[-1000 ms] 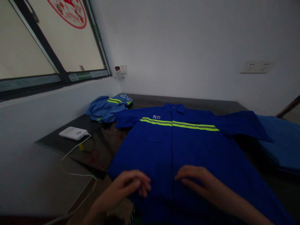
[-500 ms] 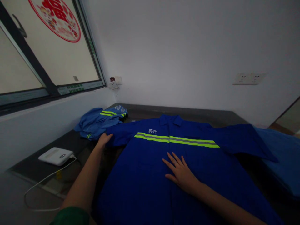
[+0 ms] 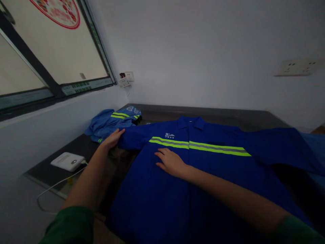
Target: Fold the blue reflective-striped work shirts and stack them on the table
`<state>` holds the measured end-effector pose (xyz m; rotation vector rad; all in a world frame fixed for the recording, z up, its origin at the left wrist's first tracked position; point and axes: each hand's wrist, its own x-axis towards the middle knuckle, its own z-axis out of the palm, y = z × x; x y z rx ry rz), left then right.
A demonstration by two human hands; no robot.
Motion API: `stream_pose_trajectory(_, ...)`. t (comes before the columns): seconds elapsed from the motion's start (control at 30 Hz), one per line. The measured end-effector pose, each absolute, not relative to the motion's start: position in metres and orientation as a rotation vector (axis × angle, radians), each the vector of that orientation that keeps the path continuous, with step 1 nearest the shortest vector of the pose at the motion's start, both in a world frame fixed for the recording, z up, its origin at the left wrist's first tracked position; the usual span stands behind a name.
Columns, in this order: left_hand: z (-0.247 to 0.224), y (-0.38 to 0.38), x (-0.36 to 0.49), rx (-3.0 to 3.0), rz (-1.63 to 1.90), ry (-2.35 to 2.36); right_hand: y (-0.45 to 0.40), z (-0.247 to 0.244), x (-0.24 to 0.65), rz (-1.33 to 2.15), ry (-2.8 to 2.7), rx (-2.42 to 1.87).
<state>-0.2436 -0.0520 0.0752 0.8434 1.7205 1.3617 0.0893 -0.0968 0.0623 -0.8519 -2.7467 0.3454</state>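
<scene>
A dark blue work shirt [image 3: 162, 193] lies spread front side up, its collar toward the wall. A yellow-green and grey reflective band [image 3: 218, 149] crosses its chest, and a white logo is printed above the band. My left hand [image 3: 113, 139] grips the cuff end of the sleeve on the left, thumb on top; its other fingers are partly hidden. My right hand [image 3: 171, 162] is over the chest just below the band, fingers stretched out and holding nothing. Whether its palm presses on the cloth is hard to tell.
A crumpled lighter blue garment [image 3: 101, 123] with reflective strips lies beyond my left hand. Nearer sits a white device [image 3: 68, 161] with a white cable [image 3: 59, 183]. More blue cloth [image 3: 315, 140] is at the right edge. The dark table [image 3: 215, 113] meets a white wall behind.
My right hand has moved left across the chest, toward the left sleeve. My left hand stays at the cuff. The view has shifted, with the wall sockets now higher.
</scene>
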Motion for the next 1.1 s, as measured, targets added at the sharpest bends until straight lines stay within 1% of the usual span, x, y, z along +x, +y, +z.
stream_pose_trajectory(0.1, 0.079, -0.045, -0.245, 0.831, 1.292, 1.794, -0.075, 0.06, 0.04, 0.356, -2.696, -0.875)
stream_pose_trajectory(0.23, 0.084, -0.037, -0.243, 0.829, 1.355, 1.8, -0.055, 0.041, -0.003, 0.451, -2.616, -1.001)
stream_pose_trajectory(0.37, 0.102, -0.029, -0.233, 0.848, 1.478, 1.632, -0.054, 0.013, -0.003, 0.547, -2.604, -0.938)
stream_pose_trajectory(0.47, 0.121, -0.022, -0.219, 0.867, 1.502, 1.494, -0.052, 0.006, 0.006, 0.644, -2.47, -0.869)
stream_pose_trajectory(0.57, 0.139, -0.014, -0.195, 0.911, 1.513, 1.359, -0.04, 0.02, 0.01, 0.813, -2.194, -0.804)
stream_pose_trajectory(0.67, 0.151, -0.005, -0.153, 1.015, 1.48, 1.238, -0.022, 0.048, 0.013, 0.954, -1.866, -0.688)
stream_pose_trajectory(0.8, 0.159, -0.007, -0.082, 1.319, 1.228, 1.108, 0.001, 0.082, 0.036, 0.984, -1.424, -0.624)
stream_pose_trajectory(0.87, 0.159, -0.022, -0.056, 1.595, 1.09, 1.105, 0.01, 0.087, 0.057, 0.974, -1.226, -0.715)
stream_pose_trajectory(0.93, 0.155, -0.049, -0.044, 1.929, 1.002, 1.199, 0.016, 0.082, 0.08, 1.046, -1.083, -0.84)
stream_pose_trajectory(1.03, 0.134, -0.112, -0.057, 2.276, 0.835, 1.449, 0.019, 0.069, 0.107, 1.266, -0.933, -1.014)
stream_pose_trajectory(1.1, 0.108, -0.166, -0.081, 2.279, 0.757, 1.63, 0.019, 0.062, 0.117, 1.404, -0.842, -1.066)
